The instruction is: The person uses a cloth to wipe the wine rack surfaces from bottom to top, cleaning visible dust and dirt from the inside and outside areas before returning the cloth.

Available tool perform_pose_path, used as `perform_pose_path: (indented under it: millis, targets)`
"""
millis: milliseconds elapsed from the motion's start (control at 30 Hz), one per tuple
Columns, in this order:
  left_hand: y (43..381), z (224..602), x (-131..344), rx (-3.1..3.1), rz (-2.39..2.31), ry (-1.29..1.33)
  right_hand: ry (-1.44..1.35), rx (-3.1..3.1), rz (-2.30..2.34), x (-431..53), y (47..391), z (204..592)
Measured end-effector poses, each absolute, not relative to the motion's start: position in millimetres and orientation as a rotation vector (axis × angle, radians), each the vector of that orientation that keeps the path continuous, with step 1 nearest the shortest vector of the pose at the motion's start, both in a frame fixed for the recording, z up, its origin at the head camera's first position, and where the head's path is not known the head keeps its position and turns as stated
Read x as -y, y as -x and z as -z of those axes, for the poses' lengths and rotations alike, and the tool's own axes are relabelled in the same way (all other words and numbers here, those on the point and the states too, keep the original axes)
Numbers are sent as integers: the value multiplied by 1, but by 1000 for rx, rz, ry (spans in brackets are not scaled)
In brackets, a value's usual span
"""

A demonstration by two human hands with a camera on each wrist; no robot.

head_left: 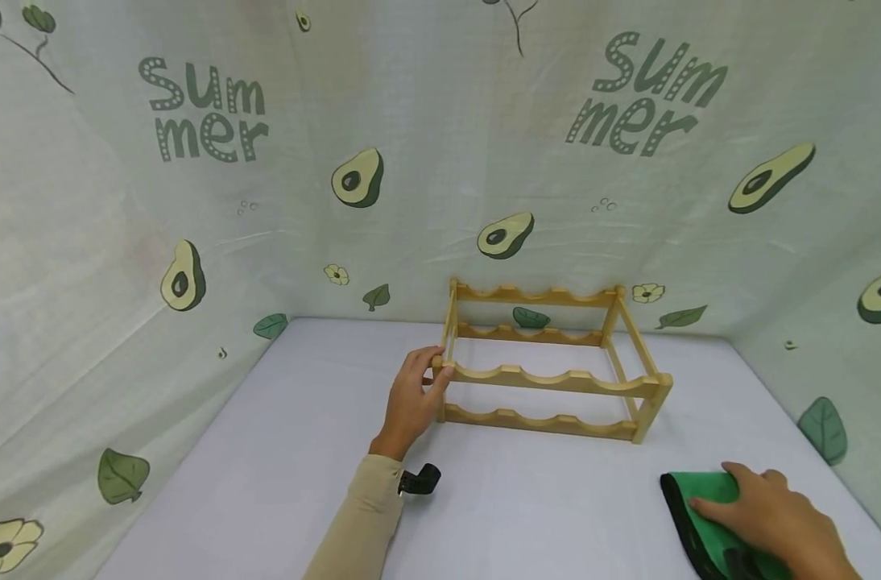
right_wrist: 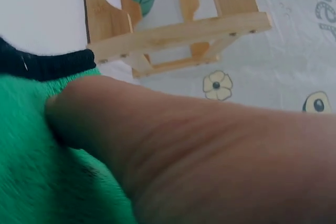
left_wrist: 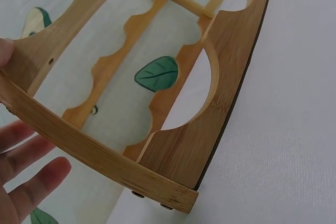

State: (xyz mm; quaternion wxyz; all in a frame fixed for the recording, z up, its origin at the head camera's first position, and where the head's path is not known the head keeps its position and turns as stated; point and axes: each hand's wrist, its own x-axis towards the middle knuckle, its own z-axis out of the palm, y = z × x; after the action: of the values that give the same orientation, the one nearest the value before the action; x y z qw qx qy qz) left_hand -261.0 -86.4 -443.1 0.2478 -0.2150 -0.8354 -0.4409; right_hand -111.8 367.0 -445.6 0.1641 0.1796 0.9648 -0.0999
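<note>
A light wooden rack (head_left: 578, 383) with scalloped rails stands on the white table, toward the back. My left hand (head_left: 409, 403) holds its front left upper corner, the thumb on the front rail and the fingers around the end post. From the left wrist, the rack's wood (left_wrist: 226, 66) shows close up, with a thumb tip at the rail and fingers (left_wrist: 47, 182) beside the end post. Down at the front right, my right hand (head_left: 777, 515) grips a folded green cloth (head_left: 705, 487) with black edging. In the right wrist view a bent digit presses into the fuzzy cloth (right_wrist: 31, 145).
A pale sheet (head_left: 426, 105) printed with avocados, leaves and the word "summer" hangs behind the table (head_left: 303, 419) and along its sides. The rack's back rail (head_left: 535, 298) stands close to it. A black band with a small device (head_left: 420, 481) sits on the left wrist.
</note>
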Motion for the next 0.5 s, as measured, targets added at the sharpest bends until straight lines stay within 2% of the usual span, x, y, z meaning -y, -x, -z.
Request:
perform_pose_path:
  millis: [233,500]
  targets:
    - [264,443,83,2257,1195,583,-377,-2840,397,-365,120,445]
    - [263,446,78,2239,1255,560,-351,-3026,570,-349,127,445]
